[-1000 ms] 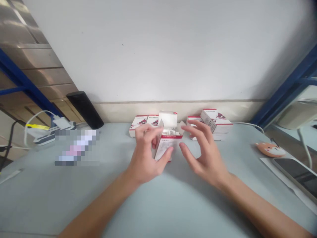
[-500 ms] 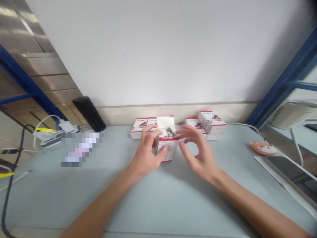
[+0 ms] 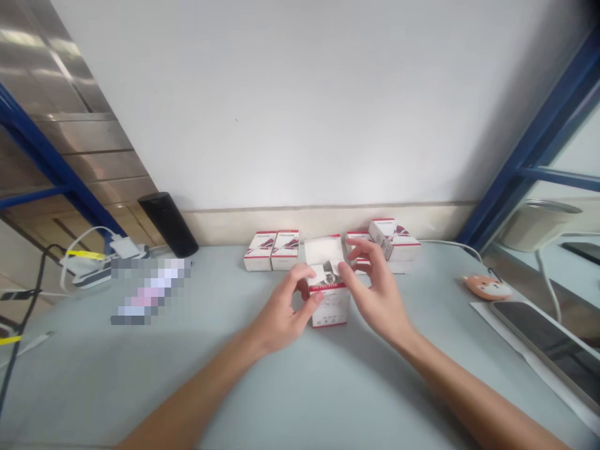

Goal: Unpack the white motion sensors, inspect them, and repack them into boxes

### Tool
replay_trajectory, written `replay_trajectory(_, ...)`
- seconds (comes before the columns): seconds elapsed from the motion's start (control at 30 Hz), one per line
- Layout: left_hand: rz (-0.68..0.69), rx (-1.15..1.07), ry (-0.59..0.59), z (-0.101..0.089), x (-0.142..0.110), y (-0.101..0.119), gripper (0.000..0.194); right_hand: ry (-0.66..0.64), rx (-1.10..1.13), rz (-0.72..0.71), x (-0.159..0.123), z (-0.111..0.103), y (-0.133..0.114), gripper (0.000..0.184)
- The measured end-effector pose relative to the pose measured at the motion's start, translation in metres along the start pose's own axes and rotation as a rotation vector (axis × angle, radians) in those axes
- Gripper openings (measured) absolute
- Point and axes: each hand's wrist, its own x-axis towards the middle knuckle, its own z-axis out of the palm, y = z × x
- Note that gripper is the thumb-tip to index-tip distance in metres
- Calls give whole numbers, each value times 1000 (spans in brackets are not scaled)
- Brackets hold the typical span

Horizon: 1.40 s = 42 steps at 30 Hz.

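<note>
A small white box with red edging stands upright on the table, its printed front reading "DETECTOR". Its lid flap is raised at the back, and inside the top shows a round, metallic-looking part, partly covered by the small side flaps. My left hand grips the box by its left side, thumb on the front and fingers at the left top edge. At the upper right corner is my right hand, thumb against the right side flap, fingers curved and apart.
Two similar closed boxes lie behind to the left; several more are stacked behind to the right. A black cylinder and a power strip stand left. An orange animal-faced item and a phone-like slab lie right.
My right thumb has come in from beside the box onto its right side flap. The box and both hands appear slightly further right and lower; the camera view has shifted too.
</note>
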Motion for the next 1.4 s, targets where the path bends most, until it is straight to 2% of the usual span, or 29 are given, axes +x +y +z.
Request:
replay_trajectory(0.07, 27, 1, -33, 1, 0, 4, 24, -33, 80, 61, 1, -1, 2, 55)
replay_trajectory(0.13, 52, 26, -44, 1, 1, 6, 25, -128, 170, 97, 3, -3, 3, 62)
replay_trajectory(0.23, 37, 35, -34, 0, 2, 8, 25, -232, 250, 90, 5, -5, 1, 45)
replay_trajectory(0.33, -16, -22, -32, 3, 2, 4, 27, -241, 208, 9, 3, -6, -1, 22)
replay_trajectory(0.47, 38, -140, 79, 13, -3, -9, 41, -301, 136, -86, -1, -7, 2, 21)
replay_trajectory(0.53, 61, -160, 126, 17, -6, -13, 50, -274, 139, -106, -2, -5, 4, 19)
replay_trajectory(0.7, 112, -61, 36, 15, -5, -12, 63, -162, 100, -139, -1, -2, 2, 15)
replay_trajectory(0.77, 126, -63, 21, 12, -2, -9, 60, -181, 92, -176, 0, -4, 1, 13)
replay_trajectory(0.93, 92, -138, 16, 9, 2, -9, 35, -344, 33, -284, 2, -13, 4, 6)
replay_trajectory(0.97, 71, -157, 33, 10, 2, -10, 33, -362, 8, -298, 2, -14, 5, 10)
replay_trajectory(1.03, -3, -197, 94, 12, 3, -15, 30, -396, -61, -290, 1, -15, 8, 33)
replay_trajectory(1.17, -205, -295, 364, 14, 8, -37, 34, -522, -121, -68, -3, -9, 22, 92)
replay_trajectory(1.23, -277, -350, 419, 12, 11, -49, 40, -575, -99, 42, -5, -4, 33, 95)
replay_trajectory(1.3, -324, -338, 356, 7, 14, -58, 40, -541, -122, 45, -6, -1, 43, 91)
replay_trajectory(1.4, -260, -15, 361, -9, 16, -64, 27, -420, -244, -69, -5, 0, 53, 78)
